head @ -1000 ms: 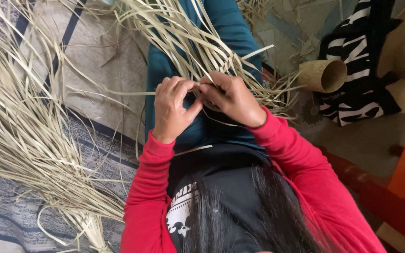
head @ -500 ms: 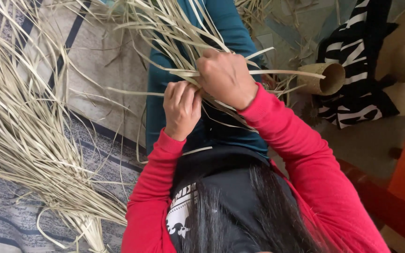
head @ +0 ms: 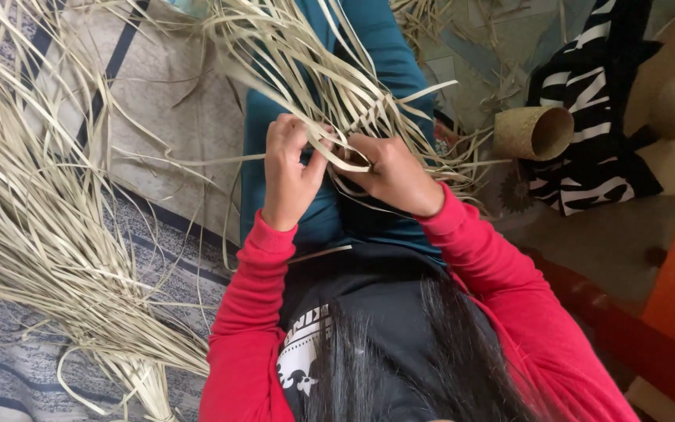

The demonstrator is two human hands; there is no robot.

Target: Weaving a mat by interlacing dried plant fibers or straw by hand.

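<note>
1. The left hand (head: 291,168) is seen above the lap, fingers curled, with thumb and fingertips pinched on pale flat straw strips (head: 330,86).
2. The right hand (head: 388,172) is placed just beside the left, touching it at the fingertips. Its fingers are closed on the same strips, and one strip is looped over its knuckles.
3. The strips being worked are located between the two hands, over the teal trousers (head: 376,47). From that point the loose ends are fanned upward and to both sides.
4. Whether a woven section lies under the hands cannot be told; it is hidden by the fingers.
5. Both forearms are covered by red sleeves (head: 244,312). A black printed shirt (head: 353,312) and long dark hair are seen at the lower edge.
6. A large bundle of loose straw (head: 48,227) is spread on a grey patterned mat (head: 9,367) to the person's left, well apart from the hands.
7. A small woven cylinder (head: 533,133) is lying on its side to the person's right, its open end turned toward the viewer, beside a black-and-white striped cloth (head: 595,117).
</note>
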